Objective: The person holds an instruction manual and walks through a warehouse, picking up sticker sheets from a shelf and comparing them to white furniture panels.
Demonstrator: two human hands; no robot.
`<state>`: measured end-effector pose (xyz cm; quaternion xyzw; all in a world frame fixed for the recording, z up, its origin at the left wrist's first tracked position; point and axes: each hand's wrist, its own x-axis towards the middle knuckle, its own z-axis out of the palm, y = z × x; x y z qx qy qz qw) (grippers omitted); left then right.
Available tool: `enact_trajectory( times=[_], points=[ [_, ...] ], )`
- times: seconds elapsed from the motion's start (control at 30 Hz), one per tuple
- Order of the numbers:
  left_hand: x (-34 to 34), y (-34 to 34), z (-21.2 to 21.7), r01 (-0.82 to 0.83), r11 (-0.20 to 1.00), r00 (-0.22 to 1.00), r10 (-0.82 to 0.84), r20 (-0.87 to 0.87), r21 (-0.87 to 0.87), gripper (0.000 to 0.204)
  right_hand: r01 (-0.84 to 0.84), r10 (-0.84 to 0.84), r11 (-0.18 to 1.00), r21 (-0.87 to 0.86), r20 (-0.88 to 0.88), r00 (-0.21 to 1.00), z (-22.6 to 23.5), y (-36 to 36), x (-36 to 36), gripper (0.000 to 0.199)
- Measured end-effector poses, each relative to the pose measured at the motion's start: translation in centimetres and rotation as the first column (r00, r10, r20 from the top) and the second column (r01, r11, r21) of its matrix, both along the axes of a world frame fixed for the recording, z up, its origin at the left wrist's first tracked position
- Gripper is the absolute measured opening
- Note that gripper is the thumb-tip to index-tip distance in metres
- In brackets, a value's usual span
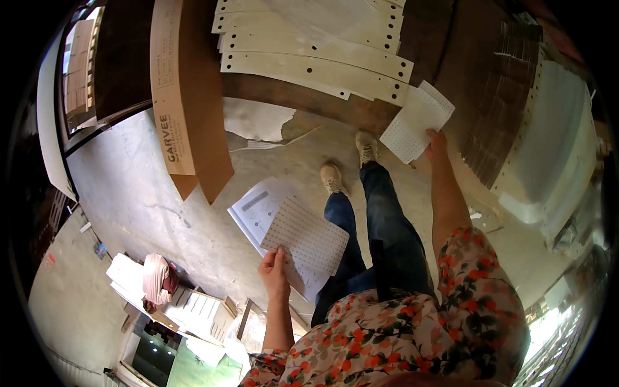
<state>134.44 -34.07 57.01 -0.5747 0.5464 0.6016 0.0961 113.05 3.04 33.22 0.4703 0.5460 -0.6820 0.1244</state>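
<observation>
Gripping white patterned sheets (pixel 414 126) by the edge, the right hand (pixel 437 143) is held forward; the left hand (pixel 275 272) pinches a paper bundle (pixel 306 242) nearer the body. Punched cream strips (pixel 309 68) lie near the right-hand sheets. Holding two batches apart appears to be the step in hand; the next move calls for a steady pinch on both.

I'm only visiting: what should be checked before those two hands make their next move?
1. Left hand gripping the dotted sheet: ok, thumb on top.
2. Paper with drawings fully visible: not ok, partly covered by the dotted sheet.
3. Right hand gripping the printed sheets: ok.
4. White panels with holes neatly aligned: not ok, edges staggered.
5. Exact number of printed sheets: cannot tell; they overlap.
</observation>
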Motion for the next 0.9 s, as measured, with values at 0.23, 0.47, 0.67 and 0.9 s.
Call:
enact_trajectory(
  times=[0.23, 0.47, 0.67, 0.9],
  points=[
    [-3.8, -1.9, -1.1, -0.067, 0.987, 0.994, 0.078, -0.074, 0.145, 0.017, -0.170, 0.160, 0.982, 0.086, 0.113, 0.981, -0.4, -1.4, 0.2, 0.037],
    [-7.6, -3.4, -2.3, -0.093, 0.960, 0.980, 0.135, -0.147, 0.264, 0.015, 0.018, 0.000, 0.998, -0.062, 0.279, 0.960, -5.6, -1.6, 0.8, 0.037],
    [-10.0, -2.0, -2.3, -0.245, 0.885, 0.907, 0.353, -0.230, 0.395, 0.020, 0.029, -0.043, 0.997, 0.067, 0.216, 0.975, -4.6, -4.1, -0.4, 0.041],
    [-9.9, -2.1, -3.0, -0.241, 0.863, 0.898, 0.372, -0.236, 0.443, 0.019, -0.193, 0.166, 0.972, 0.136, 0.183, 0.969, -5.0, -0.4, -1.0, 0.046]
  ],
)
